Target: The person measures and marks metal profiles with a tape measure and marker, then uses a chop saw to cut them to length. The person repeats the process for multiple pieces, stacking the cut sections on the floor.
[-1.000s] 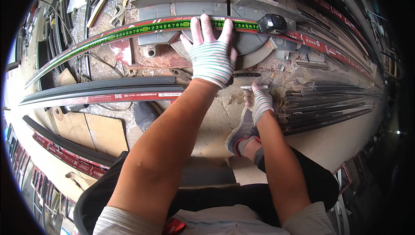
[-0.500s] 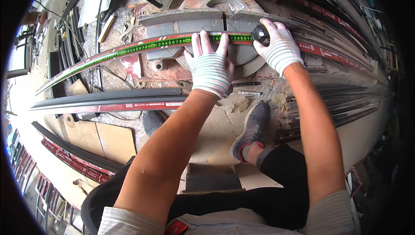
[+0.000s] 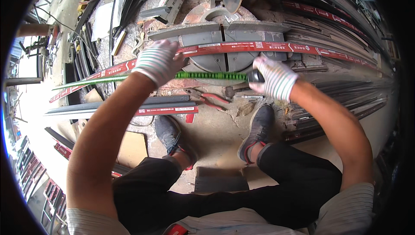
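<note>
Since the earlier frame, one green tape measure (image 3: pixel 212 75) has shifted toward six o'clock, off one red strip (image 3: pixel 242 47). The right hand's (image 3: pixel 274 78) fingers close around its case; the left hand's (image 3: pixel 158 62), at ten o'clock, bend loosely, grip unclear. One pair of pliers (image 3: pixel 199 95) lies at six.

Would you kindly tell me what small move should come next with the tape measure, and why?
I would probably ease the green blade back into the black case, since the right hand holds that case and the drawn-out blade, near it, runs on the feet's side of the red strip, not along it.
</note>
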`<action>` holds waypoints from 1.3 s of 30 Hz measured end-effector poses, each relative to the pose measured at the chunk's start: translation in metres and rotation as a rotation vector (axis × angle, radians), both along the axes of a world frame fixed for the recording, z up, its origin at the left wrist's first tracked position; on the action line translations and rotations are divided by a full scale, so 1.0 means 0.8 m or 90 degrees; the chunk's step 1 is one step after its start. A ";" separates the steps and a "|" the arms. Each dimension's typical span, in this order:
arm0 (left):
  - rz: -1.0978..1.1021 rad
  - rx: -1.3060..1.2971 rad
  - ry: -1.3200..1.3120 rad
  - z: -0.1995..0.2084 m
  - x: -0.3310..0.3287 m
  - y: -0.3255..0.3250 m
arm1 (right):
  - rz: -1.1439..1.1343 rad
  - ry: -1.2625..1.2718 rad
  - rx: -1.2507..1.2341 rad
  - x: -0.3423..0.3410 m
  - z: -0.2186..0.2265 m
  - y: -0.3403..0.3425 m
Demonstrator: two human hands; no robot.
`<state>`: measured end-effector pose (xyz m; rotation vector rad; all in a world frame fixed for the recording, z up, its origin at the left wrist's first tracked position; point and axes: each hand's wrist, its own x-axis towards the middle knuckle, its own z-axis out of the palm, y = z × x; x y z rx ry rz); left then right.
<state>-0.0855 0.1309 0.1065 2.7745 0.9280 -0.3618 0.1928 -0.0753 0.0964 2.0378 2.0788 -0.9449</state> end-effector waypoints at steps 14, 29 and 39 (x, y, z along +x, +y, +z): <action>0.235 -0.313 -0.104 -0.108 -0.132 0.096 | -0.171 0.138 -0.013 -0.054 -0.143 -0.144; 0.219 -0.196 -0.185 -0.128 -0.124 0.110 | -0.181 0.040 0.430 -0.004 -0.102 -0.052; 0.190 -0.138 -0.210 -0.115 -0.091 0.092 | -0.272 -0.293 0.442 0.129 -0.094 0.002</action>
